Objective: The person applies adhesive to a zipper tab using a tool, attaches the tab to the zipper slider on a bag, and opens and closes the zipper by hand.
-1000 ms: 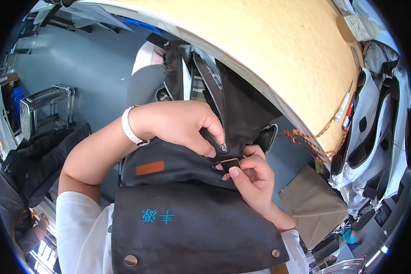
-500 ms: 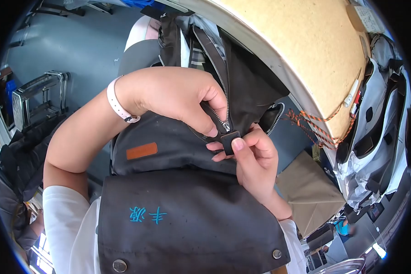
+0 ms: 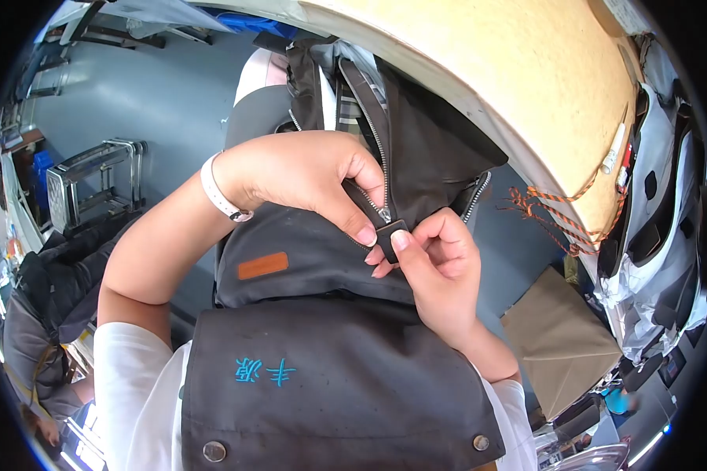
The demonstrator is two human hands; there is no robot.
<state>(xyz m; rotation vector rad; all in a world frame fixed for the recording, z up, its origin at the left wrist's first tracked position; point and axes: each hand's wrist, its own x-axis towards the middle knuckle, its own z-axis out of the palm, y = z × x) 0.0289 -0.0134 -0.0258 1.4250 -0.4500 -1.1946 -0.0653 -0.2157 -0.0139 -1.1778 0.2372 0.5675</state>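
Note:
A dark brown bag (image 3: 436,118) lies across the lap, its metal zipper (image 3: 382,157) parted over a checked lining (image 3: 349,110). The zip slider (image 3: 383,214) sits at the lower end of the teeth. Just below it is a small black tab (image 3: 390,242) with a brown edge. My right hand (image 3: 445,275) pinches this tab, thumb on top and fingers underneath. Bent over from the other side, my left hand (image 3: 314,173) grips the bag's zipper edge; its thumb tip is beside the tab. The gripping fingertips are partly hidden.
A pale tabletop (image 3: 518,71) curves along the upper right, with orange cord (image 3: 562,216) hanging at its edge. Grey and black bag pieces (image 3: 644,235) hang at right. A brown board-like piece (image 3: 562,337) and a metal-framed stool (image 3: 94,180) stand lower down.
The whole view has shifted slightly, so the scene sits lower and farther right. Both hands stay at the zip end; the tab has tilted slightly between them.

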